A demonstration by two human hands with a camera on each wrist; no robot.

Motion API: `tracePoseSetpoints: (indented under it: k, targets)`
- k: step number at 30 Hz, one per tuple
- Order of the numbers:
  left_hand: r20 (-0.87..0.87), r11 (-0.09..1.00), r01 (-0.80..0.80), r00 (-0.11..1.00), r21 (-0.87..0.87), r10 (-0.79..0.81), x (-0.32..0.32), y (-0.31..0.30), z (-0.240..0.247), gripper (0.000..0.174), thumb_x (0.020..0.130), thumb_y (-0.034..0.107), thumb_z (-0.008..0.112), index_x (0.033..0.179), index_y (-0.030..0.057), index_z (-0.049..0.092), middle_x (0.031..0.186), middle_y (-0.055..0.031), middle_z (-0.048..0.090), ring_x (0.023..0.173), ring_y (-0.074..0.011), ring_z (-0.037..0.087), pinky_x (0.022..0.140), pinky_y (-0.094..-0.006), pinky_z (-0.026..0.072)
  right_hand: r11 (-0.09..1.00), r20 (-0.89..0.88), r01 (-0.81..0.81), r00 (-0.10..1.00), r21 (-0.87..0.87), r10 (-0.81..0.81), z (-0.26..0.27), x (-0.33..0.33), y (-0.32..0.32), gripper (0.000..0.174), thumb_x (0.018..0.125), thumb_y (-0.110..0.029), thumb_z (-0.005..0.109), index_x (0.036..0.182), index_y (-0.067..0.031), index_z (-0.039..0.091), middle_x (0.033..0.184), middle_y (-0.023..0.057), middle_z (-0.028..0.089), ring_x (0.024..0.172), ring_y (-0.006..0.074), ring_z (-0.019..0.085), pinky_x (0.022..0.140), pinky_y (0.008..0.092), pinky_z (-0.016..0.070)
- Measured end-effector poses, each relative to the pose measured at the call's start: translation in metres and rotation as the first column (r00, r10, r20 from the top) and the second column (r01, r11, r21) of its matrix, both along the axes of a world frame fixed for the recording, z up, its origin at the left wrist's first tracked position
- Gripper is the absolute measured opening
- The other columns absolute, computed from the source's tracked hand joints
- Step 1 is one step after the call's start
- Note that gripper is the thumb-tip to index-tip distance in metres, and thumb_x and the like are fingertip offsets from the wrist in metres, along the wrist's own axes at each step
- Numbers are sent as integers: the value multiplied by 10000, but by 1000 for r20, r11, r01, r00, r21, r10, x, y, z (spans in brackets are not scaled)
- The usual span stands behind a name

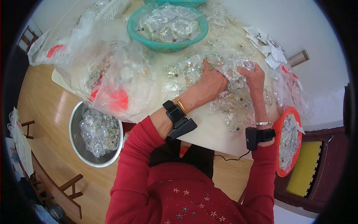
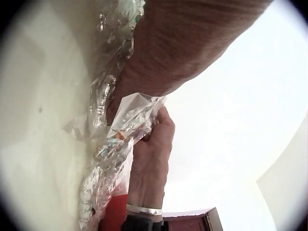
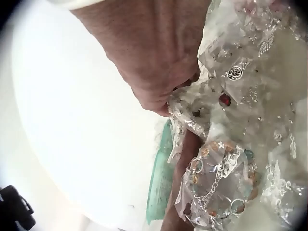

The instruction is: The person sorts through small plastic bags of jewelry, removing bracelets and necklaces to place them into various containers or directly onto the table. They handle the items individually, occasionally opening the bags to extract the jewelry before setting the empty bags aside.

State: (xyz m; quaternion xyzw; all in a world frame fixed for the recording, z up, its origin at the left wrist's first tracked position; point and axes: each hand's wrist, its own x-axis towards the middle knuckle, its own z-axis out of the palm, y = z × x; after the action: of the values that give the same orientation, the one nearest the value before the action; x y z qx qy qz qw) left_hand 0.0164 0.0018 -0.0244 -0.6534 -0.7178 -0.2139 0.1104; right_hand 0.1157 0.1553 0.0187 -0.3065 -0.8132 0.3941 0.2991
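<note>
My right hand [image 1: 255,76] grips clear plastic packets [image 1: 238,74] over the table, thumb toward the left. In the right wrist view, silvery beaded jewellery shows inside the held packets [image 3: 190,113]. My left hand [image 1: 212,84] is just left of them, low among the bagged bracelets, one finger stretched forward and the others mostly hidden; I cannot tell whether it pinches a packet. A bagged bracelet [image 3: 224,178] with orange and teal beads and a silver chain is close by in the right wrist view. More bagged bracelets [image 1: 192,71] lie left of the hands.
A green basin [image 1: 136,39] of packets stands at the back of the table [image 1: 201,128]. Large plastic bags [image 1: 130,82] cover the left side. A metal bowl [image 1: 74,140] and a red basin [image 1: 280,164] flank the table. White papers [image 1: 276,56] lie back right.
</note>
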Motion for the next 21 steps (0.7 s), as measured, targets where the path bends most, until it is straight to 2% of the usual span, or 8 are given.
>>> tracePoseSetpoints:
  k: [1, 4, 5, 8, 12, 13, 16, 21]
  targets:
    - [0, 1000, 0, 1000, 0, 0, 0, 1, -2, 546, 762, 377, 636, 1135, -9, 541, 1197, -204, 499, 1070, -352, 501, 856, -735, 248, 1000, -15, 16, 1000, -17, -16, 0, 1, -2, 244, 697, -118, 712, 900, -9, 631, 780, 10, 627, 677, 84, 546, 621, 232, 434]
    - [-9, 999, 5, 1000, 54, -4, -1, 4, -8, 454, 764, 388, 634, 990, -5, 616, 997, -183, 594, 972, -341, 549, 853, -737, 246, 999, -93, -2, 996, -47, -2, -5, 3, -4, 229, 708, -130, 706, 890, -13, 631, 770, 6, 621, 671, 77, 538, 617, 227, 431]
    - [-10, 999, 7, 1000, 54, -6, -2, 5, -8, 454, 764, 388, 634, 990, -5, 616, 997, -183, 594, 972, -341, 549, 853, -737, 246, 998, -132, -12, 991, -60, 4, -6, 4, -4, 222, 713, -137, 703, 885, -15, 630, 764, 4, 618, 668, 73, 534, 616, 225, 430]
    - [-8, 999, 21, 1000, 27, -21, -3, 6, -10, 406, 759, 397, 635, 876, 9, 643, 813, -156, 614, 881, -333, 575, 857, -740, 237, 999, -104, -2, 995, -51, -3, 0, 4, -9, 213, 717, -139, 702, 877, -19, 629, 758, 0, 614, 666, 67, 530, 614, 223, 428]
    - [-19, 998, 38, 999, 58, -37, -4, 4, -8, 382, 763, 402, 630, 795, 22, 650, 701, -133, 599, 804, -327, 587, 862, -741, 230, 999, -59, -11, 998, -38, 9, 0, 4, -6, 209, 718, -142, 700, 873, -22, 627, 758, -3, 614, 666, 66, 528, 612, 223, 427]
    - [-20, 998, 40, 999, 58, -39, -4, 4, -7, 382, 763, 402, 630, 795, 22, 650, 701, -133, 599, 804, -327, 587, 862, -741, 230, 999, -45, -17, 999, -35, 15, 0, 4, -4, 209, 718, -143, 700, 873, -22, 627, 760, -3, 615, 667, 67, 529, 611, 223, 427]
    - [36, 988, 35, 999, -153, -30, -3, 2, 3, 370, 770, 403, 623, 785, 34, 656, 714, -136, 603, 809, -322, 590, 867, -739, 227, 999, -59, -38, 998, -25, 37, 1, 0, -5, 210, 720, -146, 698, 873, -21, 627, 764, -1, 618, 665, 69, 530, 610, 225, 427]
    - [13, 990, 35, 999, -137, -34, -3, 2, 1, 400, 778, 409, 615, 829, 14, 648, 698, -134, 600, 807, -318, 594, 866, -737, 228, 1000, -14, -18, 1000, -8, 18, 1, -1, -4, 213, 724, -153, 691, 874, -16, 626, 778, 10, 623, 683, 82, 540, 627, 236, 434]
